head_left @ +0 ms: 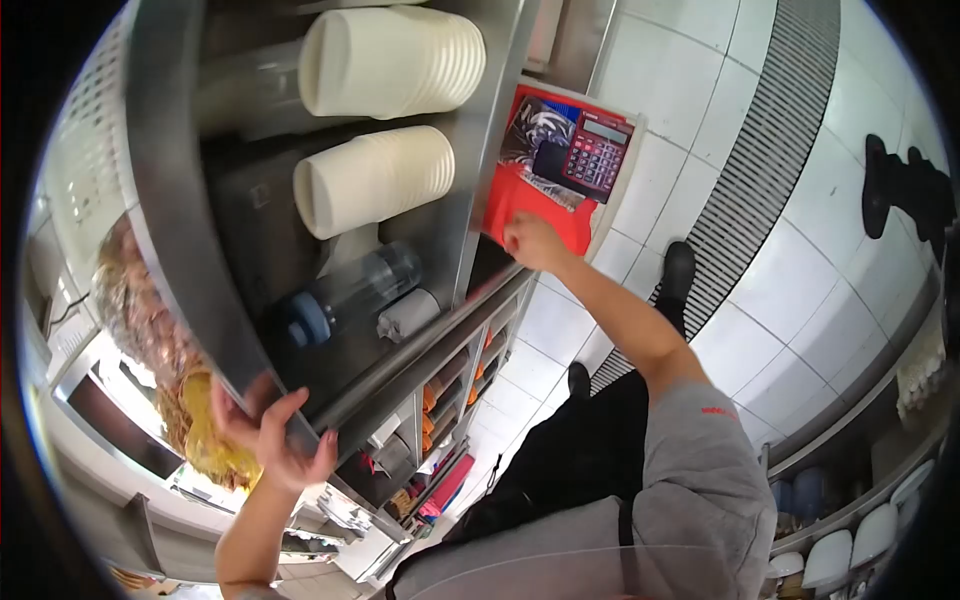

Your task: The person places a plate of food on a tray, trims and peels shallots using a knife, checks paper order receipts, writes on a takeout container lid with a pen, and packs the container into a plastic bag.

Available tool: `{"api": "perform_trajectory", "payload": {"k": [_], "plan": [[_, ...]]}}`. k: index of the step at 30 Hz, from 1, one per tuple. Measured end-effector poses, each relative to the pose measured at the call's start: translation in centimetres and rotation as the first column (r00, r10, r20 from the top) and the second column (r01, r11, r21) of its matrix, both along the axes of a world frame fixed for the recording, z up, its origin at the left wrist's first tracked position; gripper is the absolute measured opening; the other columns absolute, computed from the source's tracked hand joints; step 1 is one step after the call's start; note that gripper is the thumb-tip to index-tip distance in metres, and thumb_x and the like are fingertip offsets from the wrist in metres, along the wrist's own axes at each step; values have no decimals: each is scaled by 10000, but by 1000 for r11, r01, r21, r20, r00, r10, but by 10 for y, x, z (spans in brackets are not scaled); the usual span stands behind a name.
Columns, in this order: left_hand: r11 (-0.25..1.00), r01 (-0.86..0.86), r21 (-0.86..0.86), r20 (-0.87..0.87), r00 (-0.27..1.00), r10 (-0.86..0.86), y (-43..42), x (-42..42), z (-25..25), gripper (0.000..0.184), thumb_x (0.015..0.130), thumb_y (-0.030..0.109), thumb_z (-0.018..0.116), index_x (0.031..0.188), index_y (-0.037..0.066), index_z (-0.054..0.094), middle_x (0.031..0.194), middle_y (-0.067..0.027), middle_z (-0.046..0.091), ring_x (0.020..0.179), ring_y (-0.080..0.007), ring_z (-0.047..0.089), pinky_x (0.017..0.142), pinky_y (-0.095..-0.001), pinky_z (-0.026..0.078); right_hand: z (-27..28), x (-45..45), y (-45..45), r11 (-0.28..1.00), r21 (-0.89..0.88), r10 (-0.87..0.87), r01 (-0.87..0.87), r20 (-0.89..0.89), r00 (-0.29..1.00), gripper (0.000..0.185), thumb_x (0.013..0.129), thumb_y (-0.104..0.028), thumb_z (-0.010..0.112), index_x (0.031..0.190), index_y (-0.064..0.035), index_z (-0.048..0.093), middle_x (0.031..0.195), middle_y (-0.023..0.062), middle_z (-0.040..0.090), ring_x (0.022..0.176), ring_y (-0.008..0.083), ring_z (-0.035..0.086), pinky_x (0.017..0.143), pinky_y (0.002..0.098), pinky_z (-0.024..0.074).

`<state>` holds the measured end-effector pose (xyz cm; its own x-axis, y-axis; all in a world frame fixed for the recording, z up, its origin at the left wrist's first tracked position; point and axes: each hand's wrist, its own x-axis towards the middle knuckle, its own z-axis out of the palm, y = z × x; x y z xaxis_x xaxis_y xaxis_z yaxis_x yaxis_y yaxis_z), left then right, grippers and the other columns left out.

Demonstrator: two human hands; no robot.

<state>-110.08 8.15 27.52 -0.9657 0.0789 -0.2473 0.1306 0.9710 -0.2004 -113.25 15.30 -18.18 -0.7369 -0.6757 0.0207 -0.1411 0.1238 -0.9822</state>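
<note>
My left hand [285, 440] is at the corner of a steel counter edge [215, 290], its fingers apart and some partly behind the metal. My right hand [532, 242] has its fingers curled at the side of an open drawer [612, 215], over a red plastic bag [560, 215]. What its fingers hold, if anything, is hidden. A red and black calculator [598, 152] lies in the drawer beside a dark patterned item [540, 130].
Two stacks of white cups [395, 62] [378, 182], a clear bottle [365, 290] and a small grey roll [408, 315] lie on the steel shelf. A floor grate [745, 190] crosses the white tiles. Another person's dark shoes [875, 185] show at the right.
</note>
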Motion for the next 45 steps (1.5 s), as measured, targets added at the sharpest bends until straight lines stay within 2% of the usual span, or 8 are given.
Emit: {"api": "perform_trajectory", "payload": {"k": [3, 11, 17, 23, 25, 27, 33, 45], "plan": [[997, -7, 81, -75, 997, 13, -4, -1, -5, 400, 604, 266, 645, 932, 49, 573, 1310, -223, 133, 1101, -368, 381, 889, -415, 345, 49, 43, 34, 841, -516, 272, -160, 149, 951, 143, 687, -108, 641, 703, -70, 505, 687, 57, 485, 689, 191, 499, 635, 301, 415], [877, 314, 363, -137, 949, -284, -11, 11, 14, 553, 588, 291, 698, 1077, 114, 510, 1183, -141, 421, 1099, -348, 388, 918, -491, 270, 329, 31, 102, 709, -309, 696, -633, 164, 699, 110, 666, -61, 527, 771, -48, 500, 720, 126, 554, 708, 304, 543, 587, 395, 431], [236, -318, 918, 301, 948, 107, 69, 41, 34, 585, 734, 283, 645, 1212, 80, 377, 903, -111, 569, 826, -252, 549, 706, -351, 419, 438, -30, 146, 851, -100, 471, -516, -292, 833, 72, 670, -67, 515, 737, -41, 520, 610, 138, 523, 611, 330, 523, 562, 368, 428], [453, -572, 683, 678, 728, -104, 2, 128, 87, 428, 736, 258, 650, 1103, 105, 492, 942, -77, 584, 905, -186, 552, 784, -271, 419, 501, -30, 162, 861, -110, 509, -497, 196, 838, 75, 758, -71, 574, 762, 4, 580, 652, 32, 574, 610, 124, 521, 579, 233, 415], [-648, -277, 710, 392, 920, 35, 19, 153, 122, 380, 740, 239, 644, 1045, 45, 524, 937, -54, 580, 900, -155, 535, 781, -273, 416, 513, -17, 139, 861, -219, 500, -460, 189, 845, 114, 779, -96, 595, 808, 14, 598, 712, 4, 583, 670, 49, 491, 614, 197, 408], [-863, 54, 503, 387, 879, 280, 28, 183, 105, 344, 749, 210, 634, 1017, 14, 541, 952, -41, 575, 921, -136, 516, 801, -276, 407, 523, 3, 109, 869, -290, 459, -401, 170, 872, 108, 774, -95, 600, 810, 7, 602, 727, 9, 589, 675, 51, 498, 622, 191, 407], [-173, -233, 957, 290, 784, 550, 8, 231, 94, 257, 774, 111, 610, 1002, 7, 553, 955, -29, 572, 930, -115, 508, 816, -266, 403, 555, 42, 55, 876, -218, 481, -431, 301, 824, 115, 783, -105, 595, 826, 0, 611, 726, -5, 587, 663, 45, 494, 612, 188, 403], [-181, -287, 941, 325, 915, 240, 23, 167, 112, 138, 811, 86, 556, 870, -26, 610, 791, -61, 612, 723, -102, 566, 678, -235, 453, 568, -16, 98, 866, -52, 500, -497, 104, 860, 93, 754, -81, 616, 780, 7, 605, 642, -32, 543, 600, 23, 445, 536, 184, 371]]}}
